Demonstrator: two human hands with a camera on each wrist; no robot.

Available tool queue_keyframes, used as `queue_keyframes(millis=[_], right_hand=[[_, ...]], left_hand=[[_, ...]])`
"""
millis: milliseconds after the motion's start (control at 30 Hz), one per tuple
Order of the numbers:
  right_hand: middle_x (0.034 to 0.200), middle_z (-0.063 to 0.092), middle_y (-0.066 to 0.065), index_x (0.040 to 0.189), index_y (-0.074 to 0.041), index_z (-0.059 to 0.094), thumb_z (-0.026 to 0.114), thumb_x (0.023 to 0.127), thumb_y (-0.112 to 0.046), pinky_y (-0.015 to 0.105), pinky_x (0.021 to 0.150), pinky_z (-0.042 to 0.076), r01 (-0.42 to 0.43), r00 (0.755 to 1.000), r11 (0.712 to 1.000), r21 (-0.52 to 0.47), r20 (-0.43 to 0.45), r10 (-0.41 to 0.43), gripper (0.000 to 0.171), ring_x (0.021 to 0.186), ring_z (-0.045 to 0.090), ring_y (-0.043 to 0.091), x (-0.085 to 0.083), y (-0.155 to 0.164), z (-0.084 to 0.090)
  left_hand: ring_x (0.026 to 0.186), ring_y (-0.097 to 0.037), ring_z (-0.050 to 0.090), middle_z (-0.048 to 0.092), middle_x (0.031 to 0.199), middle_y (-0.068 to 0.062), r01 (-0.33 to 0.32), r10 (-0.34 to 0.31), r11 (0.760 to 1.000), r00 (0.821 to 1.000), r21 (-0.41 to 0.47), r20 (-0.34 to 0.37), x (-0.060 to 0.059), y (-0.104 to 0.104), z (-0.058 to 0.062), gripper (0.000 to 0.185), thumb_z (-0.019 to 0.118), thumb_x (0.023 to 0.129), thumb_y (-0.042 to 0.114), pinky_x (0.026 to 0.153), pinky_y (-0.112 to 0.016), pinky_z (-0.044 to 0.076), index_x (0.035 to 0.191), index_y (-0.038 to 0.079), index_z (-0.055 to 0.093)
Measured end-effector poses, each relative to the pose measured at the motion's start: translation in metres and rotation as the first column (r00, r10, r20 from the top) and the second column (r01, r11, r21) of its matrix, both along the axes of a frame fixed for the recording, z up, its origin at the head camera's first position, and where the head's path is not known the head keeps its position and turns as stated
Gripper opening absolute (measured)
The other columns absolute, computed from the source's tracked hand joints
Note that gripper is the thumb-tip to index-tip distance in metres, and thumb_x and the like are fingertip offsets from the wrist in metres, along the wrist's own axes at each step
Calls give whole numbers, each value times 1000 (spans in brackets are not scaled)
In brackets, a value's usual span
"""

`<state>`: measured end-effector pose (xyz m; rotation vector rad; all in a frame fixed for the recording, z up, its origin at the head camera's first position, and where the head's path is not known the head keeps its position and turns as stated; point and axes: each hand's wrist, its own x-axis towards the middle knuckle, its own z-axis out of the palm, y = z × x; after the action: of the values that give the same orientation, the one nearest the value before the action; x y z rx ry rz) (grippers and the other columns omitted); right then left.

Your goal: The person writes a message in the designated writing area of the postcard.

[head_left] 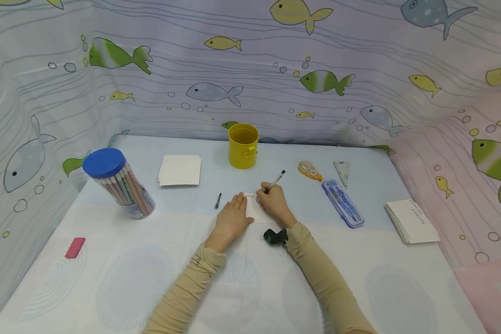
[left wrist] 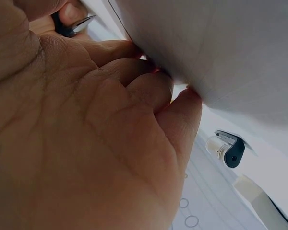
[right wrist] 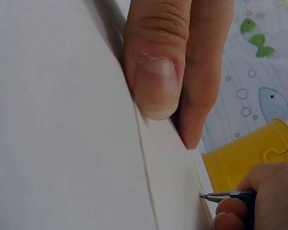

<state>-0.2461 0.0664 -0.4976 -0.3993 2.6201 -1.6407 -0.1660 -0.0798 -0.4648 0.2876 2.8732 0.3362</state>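
A white card (head_left: 256, 215) lies on the table between both hands, with a short line of handwriting near its far edge. My left hand (head_left: 232, 218) rests flat on the card's left side, its fingers extended; from below, the left wrist view shows the palm and fingertips pressing down. In my right hand (head_left: 274, 202) a pen (head_left: 280, 176) is pinched and tilted, its metal tip (right wrist: 220, 195) at the written line in the right wrist view. Just left of the left hand lies a dark pen cap (head_left: 218, 201), whose clip shows in the left wrist view.
Behind the hands stands a yellow bucket (head_left: 243, 146). Left are blank cards (head_left: 180, 170), a blue-lidded pencil jar (head_left: 123, 185) and a red eraser-like block (head_left: 75, 247). Right are correction tape (head_left: 310, 170), a set square (head_left: 343, 173), a blue case (head_left: 343, 203) and a written card stack (head_left: 412, 221).
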Motion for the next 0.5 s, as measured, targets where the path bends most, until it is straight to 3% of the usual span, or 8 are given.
queue_keyframes(millis=[500], right_hand=[[40,37,-6,55,-14,33,50,86,-2,19,35,22,11,999,1000,-18,-30,-12,37,34,34,5,-1,0,-2]], left_hand=[[150,-31,20,19,161,-18,0,0,1000,1000,-3,8,1,0,1,72,53,98,39,122,-45,24,150,-4,26]])
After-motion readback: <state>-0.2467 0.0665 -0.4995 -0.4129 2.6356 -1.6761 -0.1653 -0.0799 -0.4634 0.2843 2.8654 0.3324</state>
